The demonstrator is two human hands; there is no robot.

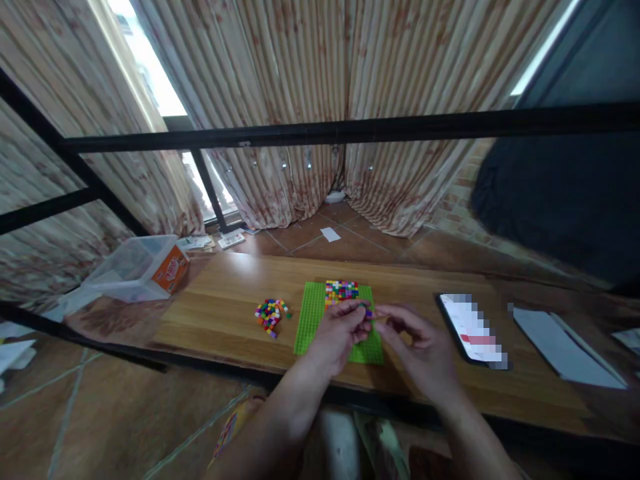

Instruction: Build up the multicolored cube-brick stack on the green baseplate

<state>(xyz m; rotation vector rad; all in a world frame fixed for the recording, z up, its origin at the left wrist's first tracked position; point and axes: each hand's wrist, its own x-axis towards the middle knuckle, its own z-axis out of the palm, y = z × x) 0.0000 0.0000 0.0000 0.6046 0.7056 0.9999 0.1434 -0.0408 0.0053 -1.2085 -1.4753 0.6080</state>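
Note:
My left hand [339, 335] is over the green baseplate [311, 313], its thumb and fingers pinched on small toy bricks [369, 312], dark and purple, partly hidden by the fingers. Close by on the right, my right hand [421, 343] has its thumb and index finger curved toward these bricks. A gap shows between those two fingertips, and I see nothing held there. Multicoloured bricks [342, 290] cover a patch at the plate's far side, with its near part hidden behind my left hand. Left of the plate lies a loose pile of colourful bricks [269, 313].
A phone [473, 330] with a lit screen lies on the wooden table [215, 313], right of my hands. Farther right are white papers [565, 347]. A clear plastic box [135, 270] with an orange label stands beyond the table's left end. A black metal bar [310, 133] crosses behind.

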